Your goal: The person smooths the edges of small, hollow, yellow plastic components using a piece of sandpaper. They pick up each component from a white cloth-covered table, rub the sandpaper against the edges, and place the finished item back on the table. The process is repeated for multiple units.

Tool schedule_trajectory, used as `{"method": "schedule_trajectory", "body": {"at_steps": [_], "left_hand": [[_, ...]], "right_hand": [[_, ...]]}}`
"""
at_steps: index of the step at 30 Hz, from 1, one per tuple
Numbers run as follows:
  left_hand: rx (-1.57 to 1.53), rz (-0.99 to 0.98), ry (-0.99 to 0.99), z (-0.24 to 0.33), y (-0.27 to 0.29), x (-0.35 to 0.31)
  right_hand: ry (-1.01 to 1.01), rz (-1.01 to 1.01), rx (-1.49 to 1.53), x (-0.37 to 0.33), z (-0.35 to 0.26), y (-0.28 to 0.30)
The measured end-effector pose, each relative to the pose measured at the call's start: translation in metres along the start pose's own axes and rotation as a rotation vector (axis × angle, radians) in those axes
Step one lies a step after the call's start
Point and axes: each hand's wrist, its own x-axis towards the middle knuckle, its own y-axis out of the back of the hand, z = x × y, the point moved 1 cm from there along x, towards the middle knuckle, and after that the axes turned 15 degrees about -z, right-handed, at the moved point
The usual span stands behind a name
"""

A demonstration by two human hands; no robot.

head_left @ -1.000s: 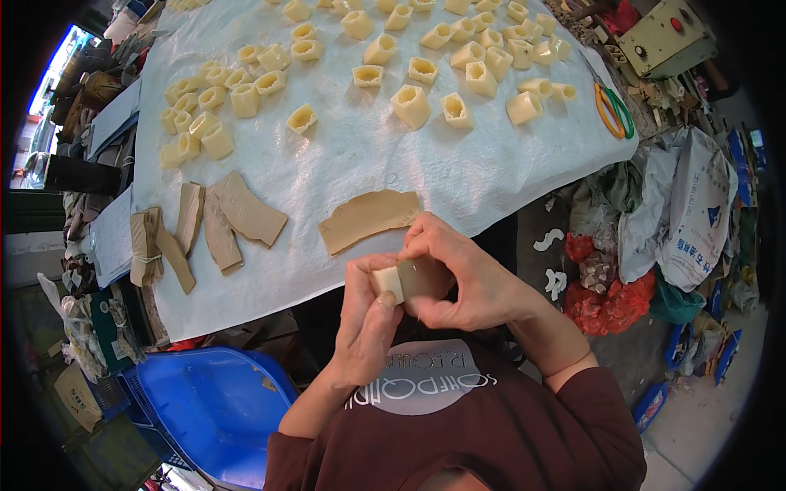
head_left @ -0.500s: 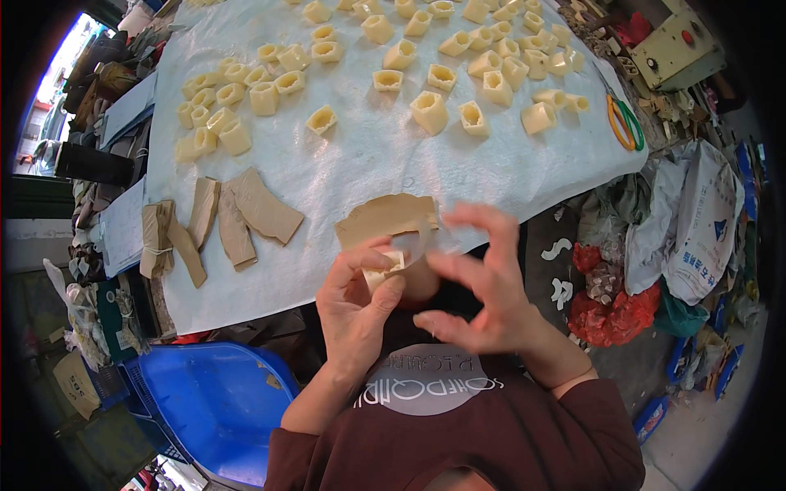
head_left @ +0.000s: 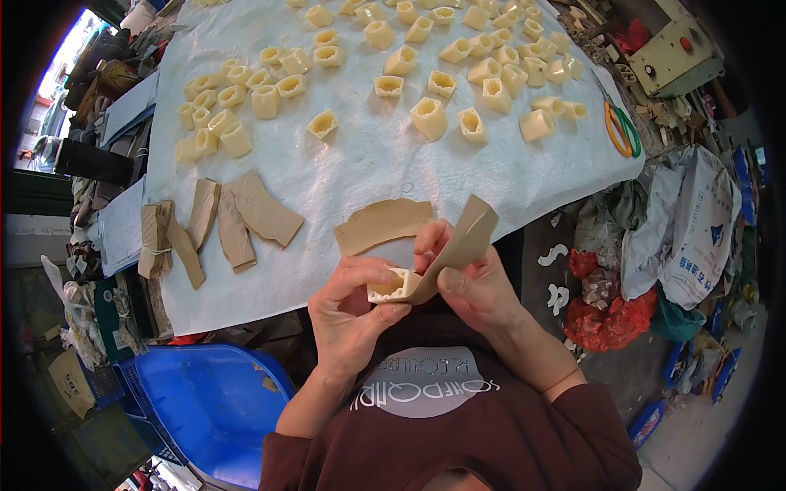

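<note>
The left hand's (head_left: pixel 348 315) fingers are gripping a hollow cream block (head_left: pixel 407 282), thumb below and fingertips above, its ragged opening facing up toward the view. The right hand's (head_left: pixel 483 290) fingers are pinching a tan strip (head_left: pixel 465 236) between thumb and fingertips. The block is lying to the left of those right fingers — the left hand is plainly the nearer, since it is holding it — and the strip's lower end is curving against the block's right wall. From there the strip's long axis is slanting up and right, away from the chest, its free end standing past the right fingers.

Just beyond both hands, a curved tan sheet piece (head_left: pixel 383 227) is lying crosswise on the white-covered table (head_left: pixel 327 180). Farther left, more tan pieces (head_left: pixel 260 211) are resting near the table's edge; toward the far side, many cream blocks (head_left: pixel 428 119) are standing or lying scattered — and scissors (head_left: pixel 626 131) are sitting at the right edge.
</note>
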Motion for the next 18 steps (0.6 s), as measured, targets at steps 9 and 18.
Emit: {"method": "schedule_trajectory", "body": {"at_steps": [9, 18], "left_hand": [[-0.007, -0.137, 0.032, 0.0057, 0.0015, -0.0034], [0.123, -0.219, -0.045, 0.0077, -0.002, 0.003]], "right_hand": [[-0.039, 0.081, -0.05, -0.0035, -0.0039, -0.0057], [0.003, -0.009, -0.102, -0.0019, -0.0038, -0.0048]]}}
